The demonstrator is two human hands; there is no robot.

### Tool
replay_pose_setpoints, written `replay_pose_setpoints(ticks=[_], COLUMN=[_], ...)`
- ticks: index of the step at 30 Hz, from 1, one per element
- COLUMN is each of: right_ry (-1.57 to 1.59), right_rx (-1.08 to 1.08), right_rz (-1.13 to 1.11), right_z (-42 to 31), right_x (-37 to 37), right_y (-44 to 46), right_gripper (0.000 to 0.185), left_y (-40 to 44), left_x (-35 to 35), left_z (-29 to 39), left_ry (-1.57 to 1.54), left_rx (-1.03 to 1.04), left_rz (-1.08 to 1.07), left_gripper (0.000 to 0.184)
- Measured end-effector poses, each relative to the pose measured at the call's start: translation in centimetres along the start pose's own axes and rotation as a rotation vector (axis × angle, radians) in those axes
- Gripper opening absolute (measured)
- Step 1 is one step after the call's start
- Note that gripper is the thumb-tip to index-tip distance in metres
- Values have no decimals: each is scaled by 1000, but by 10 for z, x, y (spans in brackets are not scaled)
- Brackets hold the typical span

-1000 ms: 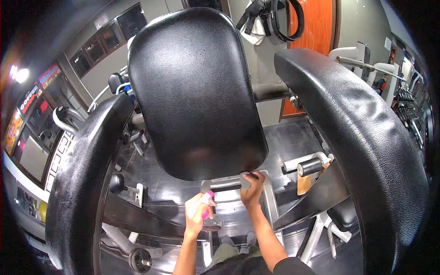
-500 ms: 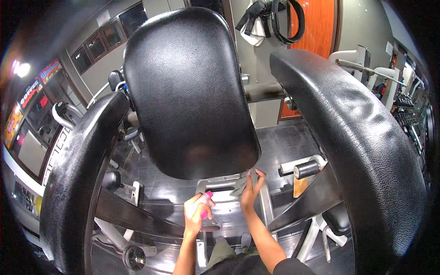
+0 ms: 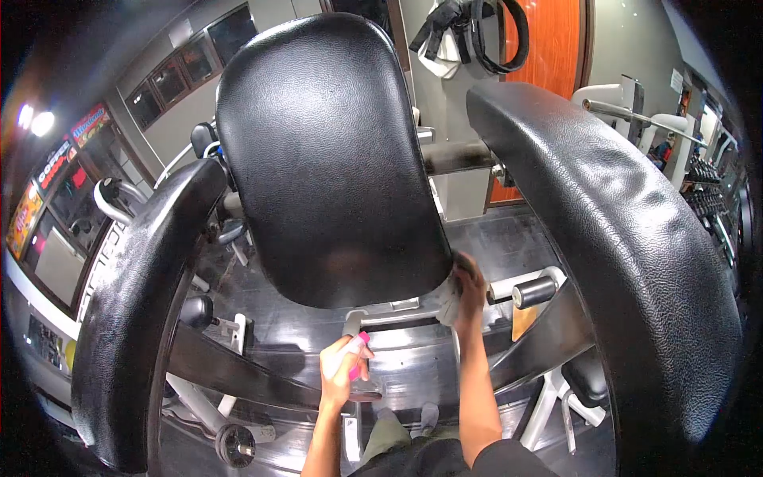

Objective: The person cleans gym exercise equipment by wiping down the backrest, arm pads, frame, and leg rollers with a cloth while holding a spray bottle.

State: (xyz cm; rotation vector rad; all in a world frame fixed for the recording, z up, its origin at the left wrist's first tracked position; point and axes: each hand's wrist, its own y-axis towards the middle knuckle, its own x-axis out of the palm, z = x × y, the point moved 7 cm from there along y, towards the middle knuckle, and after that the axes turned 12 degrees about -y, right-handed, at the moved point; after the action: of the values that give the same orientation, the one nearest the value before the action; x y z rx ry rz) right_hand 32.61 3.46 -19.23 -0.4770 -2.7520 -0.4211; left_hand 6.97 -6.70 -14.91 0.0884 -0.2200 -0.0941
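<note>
While left hand (image 3: 342,367), lower centre, closes round pink-topped plastic bottle (image 3: 364,338), right hand (image 3: 470,292), blurred, half-curls round pale grey cloth (image 3: 449,308) at lower-right edge of rounded black leather-look pad (image 3: 334,159), upper centre; cloth best kept flat, pressure even along curve.

White lamps (image 3: 42,123) flare at far left; glare on black backrest (image 3: 334,167), right armrest (image 3: 612,230) and floor (image 3: 290,318). Your right hand (image 3: 470,286) blurred. Your view bows at edges, corners black.

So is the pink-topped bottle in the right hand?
No, the left hand holds the bottle; the right hand is by the black pad.
</note>
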Motion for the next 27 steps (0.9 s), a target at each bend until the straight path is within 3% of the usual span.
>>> replay_pose_setpoints(ticks=[4,5,6,8,14,16,18,22,26,27], right_ry=[-374,-101,8,199,164,45,204,226,237,273], right_rx=[381,296,199,304,115,135,283,351,327,437], right_rz=[458,166,224,310,366,465,503,527,489,445], right_z=[69,65,49,47,41,37,47,54,59,73], right_x=[-13,7,20,25,24,33,42,53,56,63], right_y=[-54,-54,-59,-58,-47,-64,-78,-85,-85,-89], right_gripper=[38,34,27,22,24,26,28,30,30,28], left_y=[1,2,3,2,-6,-6,-8,-8,0,3], left_x=[0,1,4,3,-10,-16,-21,-30,-36,-36], left_z=[-9,-10,-11,-11,-4,-1,5,9,8,10], left_ry=[-27,-24,-22,-19,-41,-36,-56,-96,-120,-84], left_rx=[-2,-4,-3,-1,33,60,112,128,141,153], left_rz=[-14,-31,-47,-61,-40,-38,-26,14,6,5], left_gripper=[37,36,35,34,31,31,30,30,31,35])
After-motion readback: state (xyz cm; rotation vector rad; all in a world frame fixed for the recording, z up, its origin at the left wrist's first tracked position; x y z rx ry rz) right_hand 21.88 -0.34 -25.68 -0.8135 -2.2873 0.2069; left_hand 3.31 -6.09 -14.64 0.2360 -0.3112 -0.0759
